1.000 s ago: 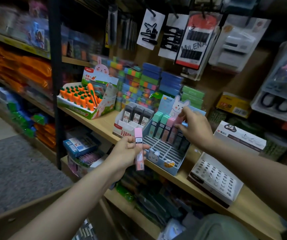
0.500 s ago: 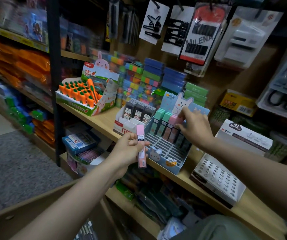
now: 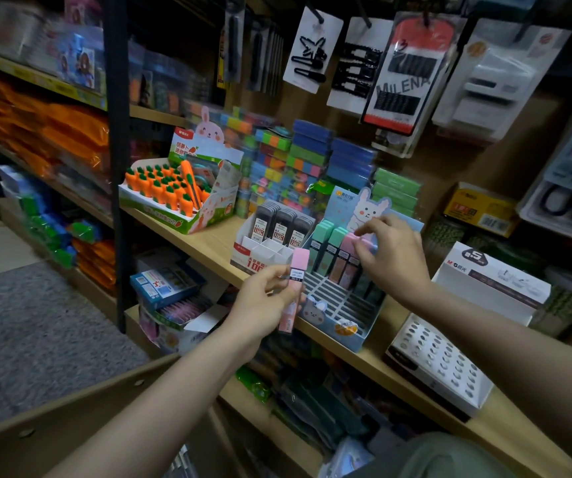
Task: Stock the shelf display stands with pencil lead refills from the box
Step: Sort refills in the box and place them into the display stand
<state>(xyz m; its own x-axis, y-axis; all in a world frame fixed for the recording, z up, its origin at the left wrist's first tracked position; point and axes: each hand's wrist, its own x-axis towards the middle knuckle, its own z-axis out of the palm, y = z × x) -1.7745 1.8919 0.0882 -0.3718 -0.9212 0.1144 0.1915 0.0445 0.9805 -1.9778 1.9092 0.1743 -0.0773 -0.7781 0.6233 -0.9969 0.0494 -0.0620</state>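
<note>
The right hand hides the refill tops behind it in the blue display stand, while shelf goods far left of that stand are blurred.

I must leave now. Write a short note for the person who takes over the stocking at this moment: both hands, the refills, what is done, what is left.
Left hand: holds one pink refill case upright, in front of the blue rabbit display stand.
Right hand: fingertips on the tops of the pink cases in the stand's back row.
Done: back row holds green cases, pink ones and some darker ones; the white stand beside it has dark cases at the back.
Left: front slots of both stands are empty. Place the held pink case, then continue from the box.
</note>
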